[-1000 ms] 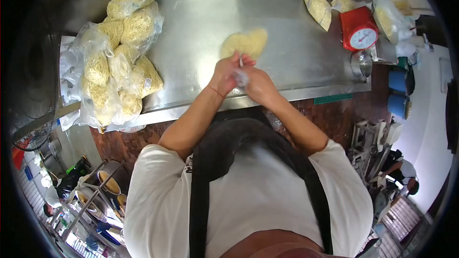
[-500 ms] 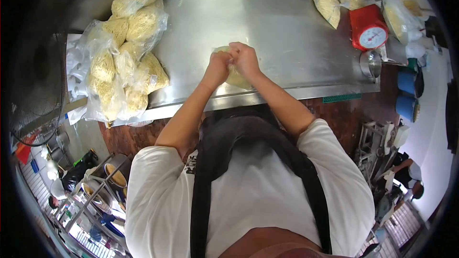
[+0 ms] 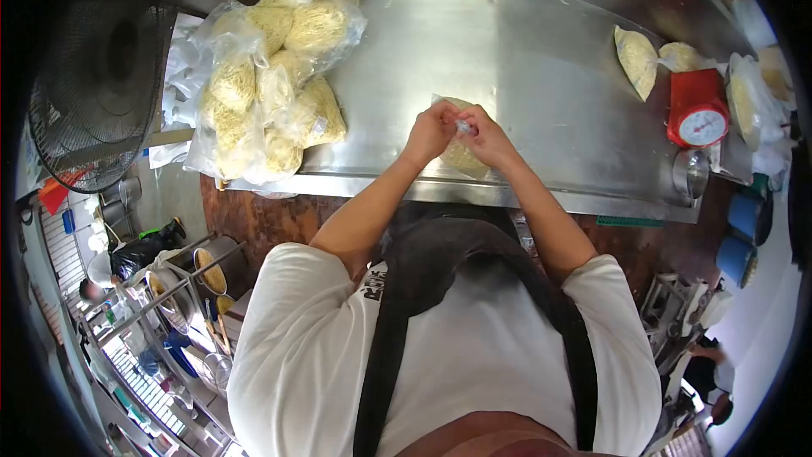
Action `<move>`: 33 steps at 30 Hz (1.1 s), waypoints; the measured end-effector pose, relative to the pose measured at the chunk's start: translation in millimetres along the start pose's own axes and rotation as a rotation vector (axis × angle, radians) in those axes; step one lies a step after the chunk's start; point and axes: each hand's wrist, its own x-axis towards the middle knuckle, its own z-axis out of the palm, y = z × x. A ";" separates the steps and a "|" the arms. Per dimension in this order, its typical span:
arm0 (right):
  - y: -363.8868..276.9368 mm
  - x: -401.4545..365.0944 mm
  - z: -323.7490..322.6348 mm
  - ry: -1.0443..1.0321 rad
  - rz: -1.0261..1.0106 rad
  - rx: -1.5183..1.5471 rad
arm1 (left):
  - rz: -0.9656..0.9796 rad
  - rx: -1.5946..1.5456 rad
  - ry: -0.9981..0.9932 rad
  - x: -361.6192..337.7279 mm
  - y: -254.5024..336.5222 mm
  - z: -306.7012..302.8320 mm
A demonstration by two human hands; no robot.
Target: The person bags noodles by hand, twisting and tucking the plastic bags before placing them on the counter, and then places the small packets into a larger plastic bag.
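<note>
The clear plastic bag of pale yellow noodles (image 3: 462, 155) lies on the stainless-steel bench (image 3: 541, 59), close to its front edge and about midway along it. The left hand (image 3: 431, 132) and the right hand (image 3: 491, 140) meet over the bag. Both are closed, their fingertips pinching the bunched plastic at its top, where a small white piece shows between them; what that piece is cannot be told.

Toward the bench's far left corner sits a heap of bagged yellow noodles (image 3: 279, 76), reaching down to the left part of the front edge. At the right end stands a red dial scale (image 3: 697, 110), with 2 more small noodle bags (image 3: 636, 56) just behind it. A round steel cup (image 3: 691, 172) sits near the front right corner. A black wire fan (image 3: 101, 76) stands off the bench's left end.
</note>
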 end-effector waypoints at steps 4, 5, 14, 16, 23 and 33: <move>7.2 1.9 -1.1 0.181 -0.188 -0.217 | -0.078 -0.019 -0.073 13.9 -4.5 4.7; 11.9 -0.2 -2.6 0.253 -0.260 -0.309 | -0.071 0.001 -0.063 15.0 -5.7 5.9; 20.6 -6.2 -22.3 0.158 0.088 -0.003 | -0.034 0.059 -0.029 -4.2 -5.3 2.8; 22.7 1.6 -26.7 0.079 0.133 -0.055 | -0.046 0.136 -0.112 -7.4 21.4 -8.9; -14.2 4.5 -10.2 0.256 0.002 0.018 | -0.056 0.099 -0.195 -4.7 5.7 -8.4; -9.5 -4.2 3.6 0.173 0.015 -0.017 | 0.009 0.025 0.042 -7.8 -0.3 2.2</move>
